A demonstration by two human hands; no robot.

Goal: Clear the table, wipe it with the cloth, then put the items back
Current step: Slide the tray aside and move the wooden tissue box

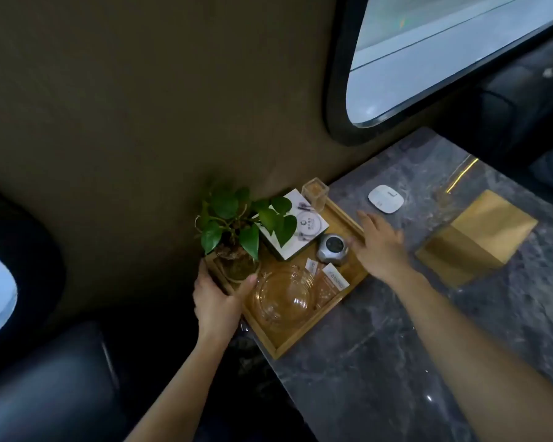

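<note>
A wooden tray (304,338) lies at the left end of the grey marble table (380,362), by the wall. It holds a green plant in a glass pot (237,237), a white box (296,231), a small silver device (332,248), a clear glass ashtray (283,296), a clear toothpick holder (315,193) and paper sachets (334,279). My left hand (219,298) grips the tray's left edge beside the plant pot. My right hand (380,245) rests on the tray's right rim, fingers spread. No cloth is visible.
A white flat device (386,198) sits on the table beyond the tray. A gold metal inlay (476,236) is set into the tabletop to the right. Dark leather seats (55,387) flank the table. A window (434,55) is above the table.
</note>
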